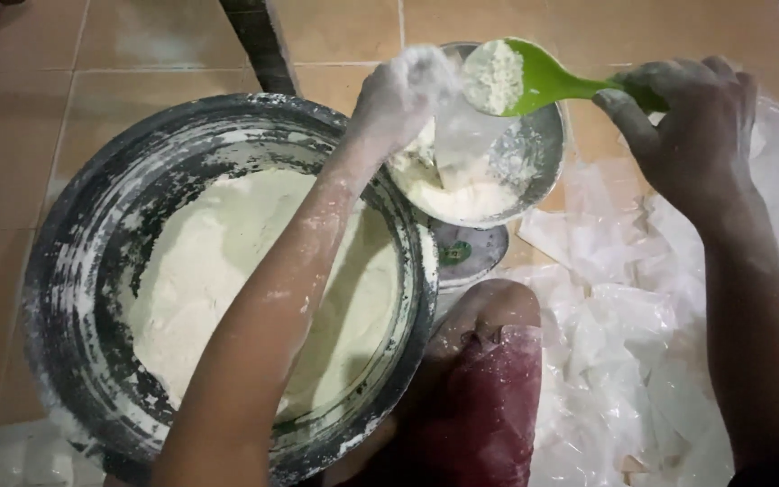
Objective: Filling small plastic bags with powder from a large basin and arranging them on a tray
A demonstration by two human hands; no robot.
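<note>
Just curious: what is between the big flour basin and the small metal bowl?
In the head view, the left hand and its forearm cross that gap, over the basin toward the bowl.

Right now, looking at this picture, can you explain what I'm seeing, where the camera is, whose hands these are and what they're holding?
The camera sits on a person's head and looks down at their own two bare hands above a tiled floor. The right hand grips a green scoop heaped with flour. The flour-dusted left hand holds open a small clear plastic bag under the scoop. Below them a metal bowl with some flour rests on a kitchen scale. At left stands a large dark basin filled with flour. Empty plastic bags lie piled at right, and the person's knee shows at the bottom.
</note>
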